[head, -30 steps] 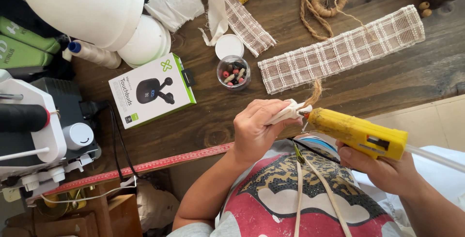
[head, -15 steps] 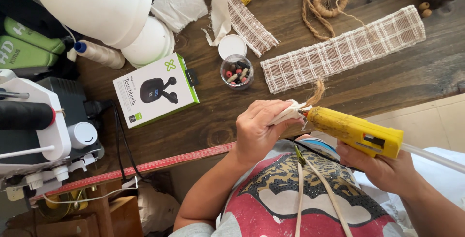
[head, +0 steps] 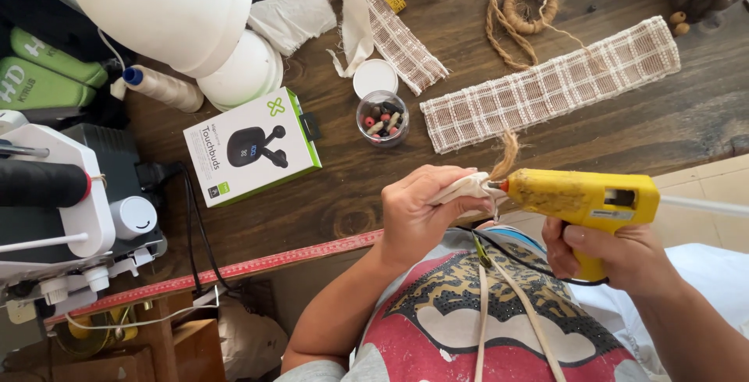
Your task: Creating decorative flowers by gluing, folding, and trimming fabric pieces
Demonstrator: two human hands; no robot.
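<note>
Head view, we see our left hand [head: 421, 214] pinched shut on a folded cream cloth piece [head: 468, 188] with a jute tuft [head: 508, 152], our right hand [head: 616, 255] gripping a yellow glue gun [head: 581, 195], nozzle touching the cloth, above the dark wooden table [head: 351, 187], bead jar [head: 382, 117] and plaid ribbon [head: 550, 85] beyond.

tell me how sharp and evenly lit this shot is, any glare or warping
Head view: soft, even daylight with only faint shadows under the left hand and the yellow glue gun in the right hand. The white lamp shade is bright, nearly washed out. The wooden table edge and the red ruler run slanted, hinting at wide-angle tilt. Focus looks sharp throughout.
</note>
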